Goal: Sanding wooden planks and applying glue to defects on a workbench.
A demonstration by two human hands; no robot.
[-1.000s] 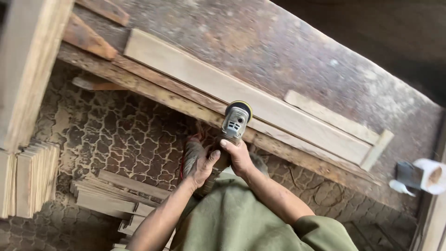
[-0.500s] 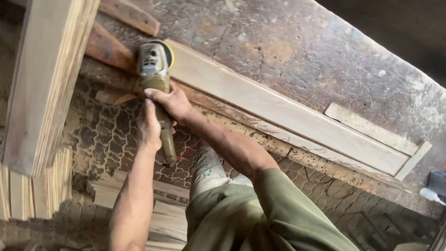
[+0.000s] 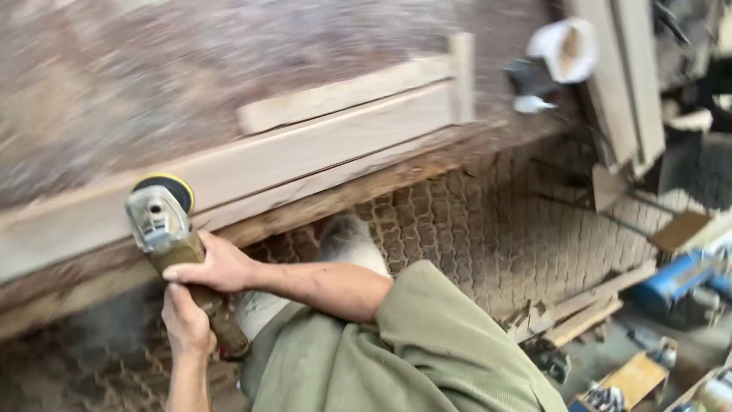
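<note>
Angle grinder (image 3: 164,229): its disc lies on the long pale board (image 3: 305,156), near the front edge of the workbench (image 3: 152,69).
Right hand (image 3: 213,267): fingers closed around the grinder body.
Left hand (image 3: 185,324): fingers closed around the rear handle.
Around: a white roll (image 3: 568,47) on the bench, paved floor (image 3: 488,229) below.

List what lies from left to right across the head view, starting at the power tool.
Sander held in both hands, right hand on its neck, then the short wooden strip on the workbench, the white roll, the blue machine on the floor.
</note>
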